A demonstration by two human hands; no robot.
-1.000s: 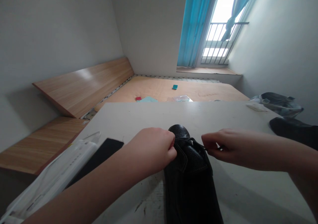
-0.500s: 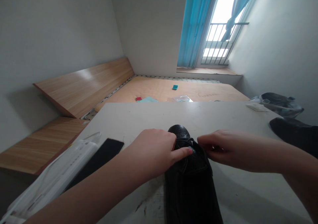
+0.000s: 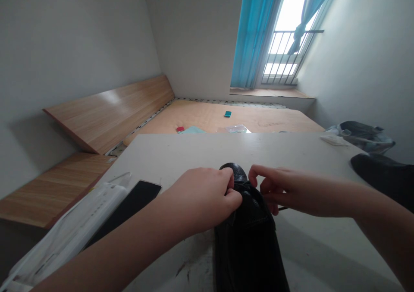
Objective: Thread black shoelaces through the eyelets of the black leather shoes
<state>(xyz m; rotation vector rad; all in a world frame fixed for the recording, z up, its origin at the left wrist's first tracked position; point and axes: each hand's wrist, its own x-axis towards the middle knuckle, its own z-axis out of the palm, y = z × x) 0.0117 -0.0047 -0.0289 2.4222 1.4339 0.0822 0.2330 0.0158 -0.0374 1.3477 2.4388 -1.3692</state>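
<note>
A black leather shoe [image 3: 255,240] stands on the white table, its toe pointing away from me and its opening toward me. My left hand [image 3: 207,197] is closed in a pinch at the left side of the lacing; its fingertips are partly hidden. On the other side, my right hand [image 3: 274,188] has curled fingers close to the lacing, closed on the black shoelace [image 3: 283,208], whose end sticks out under the palm. Across the shoe's front, the lace lies near the tongue between both hands.
A second black shoe [image 3: 381,171] sits at the right edge. On the left lie a black phone-like slab [image 3: 142,193] and a white power strip in clear plastic [image 3: 106,197]. A bag [image 3: 368,136] stands beyond the table's right side. Behind the white table [image 3: 194,149] is a bed [image 3: 200,111].
My left thumb has drawn back from the tongue and curled in. My right hand has turned and lifted its index finger toward the lacing; a lace end now shows beneath it.
</note>
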